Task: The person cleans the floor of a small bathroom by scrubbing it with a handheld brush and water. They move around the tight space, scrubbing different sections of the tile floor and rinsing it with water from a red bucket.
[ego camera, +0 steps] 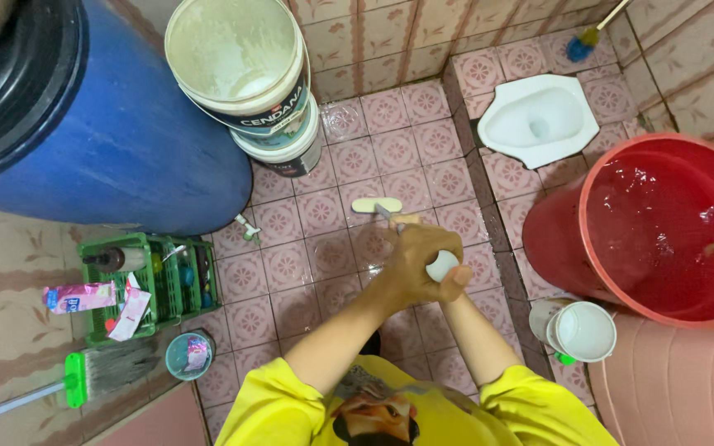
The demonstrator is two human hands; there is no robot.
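Hands at frame ctr: left hand (413,258) wrapped round brush handle (442,265); right hand (456,277) hidden beneath, grip unclear; floor tiles (324,215) wet, scrubbing unfinished.

A long-handled brush (386,208) is held out over the pink tiled floor (423,157), in front of the person's chest. Its head is a pale cream oblong lying flat-on to the camera, long side running left to right, hovering above the tiles — whether it touches them cannot be told. A short grey neck slants down from the head to a wooden-coloured handle, most of which is hidden inside the two clasped hands. At the near end a round white knob (441,265) shows — smooth, ball-shaped, gripped between the fingers, likely the handle's end cap, though the join is hidden.
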